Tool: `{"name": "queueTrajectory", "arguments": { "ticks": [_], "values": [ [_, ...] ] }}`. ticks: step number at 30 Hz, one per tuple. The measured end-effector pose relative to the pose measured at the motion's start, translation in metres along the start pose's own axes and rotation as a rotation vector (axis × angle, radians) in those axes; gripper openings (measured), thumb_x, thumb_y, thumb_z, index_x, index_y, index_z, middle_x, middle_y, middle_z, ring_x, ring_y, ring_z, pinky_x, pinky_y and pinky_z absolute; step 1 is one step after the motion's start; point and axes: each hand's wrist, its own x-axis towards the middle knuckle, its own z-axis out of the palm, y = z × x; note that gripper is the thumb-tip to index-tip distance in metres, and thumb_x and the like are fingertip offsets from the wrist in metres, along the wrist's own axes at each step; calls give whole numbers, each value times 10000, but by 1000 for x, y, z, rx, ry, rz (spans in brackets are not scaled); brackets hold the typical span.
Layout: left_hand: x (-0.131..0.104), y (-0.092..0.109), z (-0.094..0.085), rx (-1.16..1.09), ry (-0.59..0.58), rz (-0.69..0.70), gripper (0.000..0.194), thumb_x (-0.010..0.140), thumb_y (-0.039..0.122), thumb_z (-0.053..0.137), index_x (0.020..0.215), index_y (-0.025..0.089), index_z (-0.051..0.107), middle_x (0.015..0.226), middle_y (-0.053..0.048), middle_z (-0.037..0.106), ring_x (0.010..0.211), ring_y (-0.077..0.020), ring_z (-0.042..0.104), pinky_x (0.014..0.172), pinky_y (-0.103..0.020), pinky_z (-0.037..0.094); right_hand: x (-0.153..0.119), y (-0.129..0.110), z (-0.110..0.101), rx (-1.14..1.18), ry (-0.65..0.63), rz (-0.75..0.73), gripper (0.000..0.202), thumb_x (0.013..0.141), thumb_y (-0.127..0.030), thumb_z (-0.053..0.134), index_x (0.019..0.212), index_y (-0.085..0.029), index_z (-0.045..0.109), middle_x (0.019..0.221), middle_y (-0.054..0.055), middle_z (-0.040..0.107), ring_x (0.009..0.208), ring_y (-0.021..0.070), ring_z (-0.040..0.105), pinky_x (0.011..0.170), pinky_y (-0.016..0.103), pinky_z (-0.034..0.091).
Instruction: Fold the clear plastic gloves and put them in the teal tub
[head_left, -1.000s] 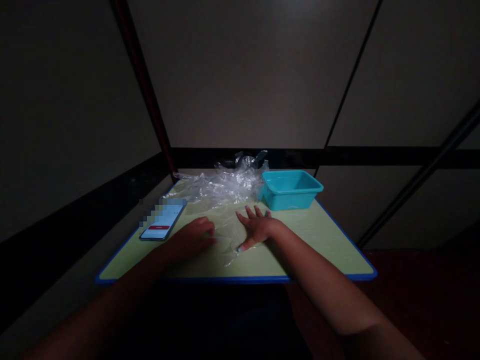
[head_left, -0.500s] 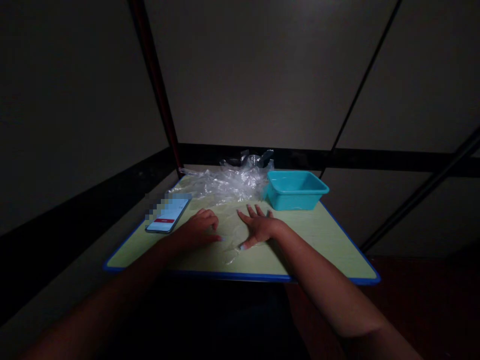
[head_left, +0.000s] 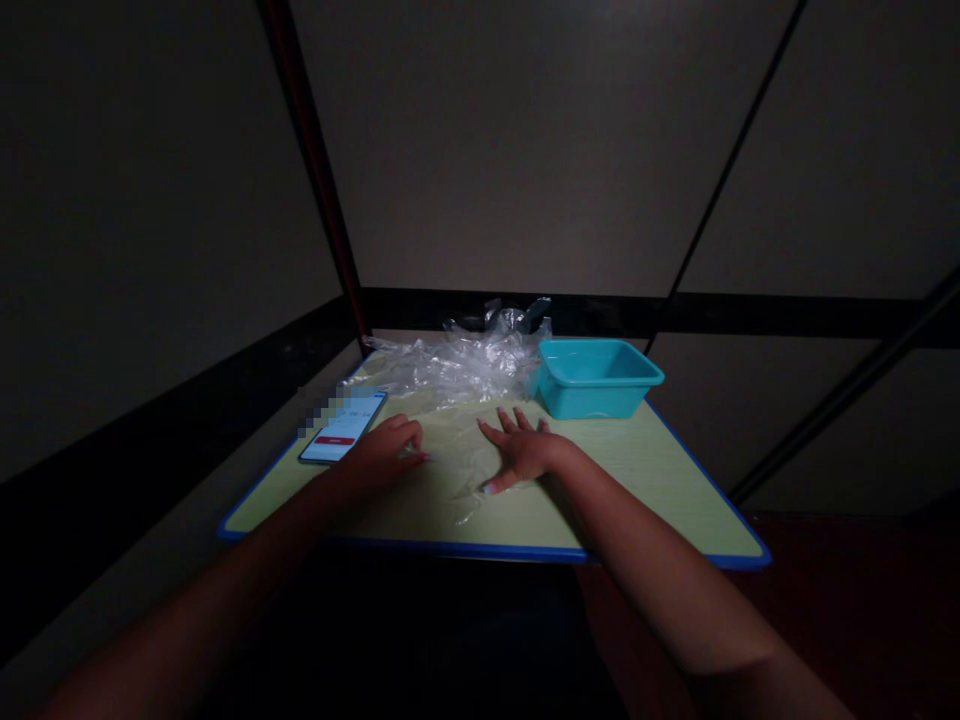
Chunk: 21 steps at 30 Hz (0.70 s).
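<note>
Clear plastic (head_left: 471, 478), edges faint between hands (head_left: 525, 453)

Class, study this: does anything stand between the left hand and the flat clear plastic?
Nothing visible does: the left hand is beside the clear plastic, the phone lies left of both, and the turquoise basin stands beyond the right hand.

No text can be read with certainty. On the phone (head_left: 360, 424), toward nine o'clock on the counter (head_left: 645, 500), a red bar (head_left: 334, 441) bears pale lettering, with faint digit-like marks (head_left: 356, 414) above, all too small to read.
</note>
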Motion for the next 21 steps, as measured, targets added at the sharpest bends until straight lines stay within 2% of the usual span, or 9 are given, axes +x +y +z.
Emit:
{"name": "queueTrajectory", "arguments": {
  "ticks": [2, 5, 7, 9, 14, 21],
  "values": [
    [-6, 17, 6, 3, 65, 95, 272, 826, 456, 514, 820, 184, 521, 882, -42, 522, 838, -197, 490, 734, -313, 390, 1, 0, 0, 38, 29, -12, 1092, 641, -791, 498, 1459, -325, -57, 1519, 114, -161, 1353, 387, -174, 988, 687, -22],
    [-19, 41, 19, 16, 31, 297, 432, 732, 559, 616, 944, 188, 551, 987, -64, 538, 900, -221, 496, 777, -337, 401, 2, 0, 0, 61, 109, 1, 828, 815, -732, 241, 1471, -298, -19, 1533, 90, -107, 1383, 331, -123, 1005, 671, 5],
    [-27, 49, 28, 36, -4, 448, 524, 705, 619, 616, 1013, 199, 556, 1040, -70, 545, 942, -231, 496, 826, -353, 390, 3, 1, 0, 24, 132, 20, 827, 828, -710, 248, 1472, -274, -30, 1531, 79, -114, 1388, 311, -124, 1002, 676, 0],
    [-32, 51, 32, 35, -28, 529, 516, 727, 629, 587, 1014, 201, 558, 1049, -67, 557, 952, -224, 500, 845, -348, 380, 4, 2, 0, -16, 104, 21, 931, 777, -732, 357, 1468, -264, -56, 1524, 81, -137, 1386, 309, -137, 993, 687, -7],
    [-39, 43, 28, 27, -83, 522, 400, 792, 568, 556, 914, 187, 559, 995, -55, 580, 918, -206, 505, 841, -341, 385, 5, 3, 0, -16, 42, -7, 1084, 668, -795, 444, 1459, -278, -88, 1517, 73, -168, 1380, 318, -160, 989, 692, -20],
    [-48, 35, 27, -62, -123, 441, 280, 843, 454, 552, 978, 209, 553, 975, -33, 588, 927, -194, 504, 848, -334, 403, 6, 6, 0, -9, 13, -21, 1168, 606, -783, 526, 1452, -290, -109, 1508, 65, -206, 1369, 334, -187, 979, 697, -53]
  ]
}}
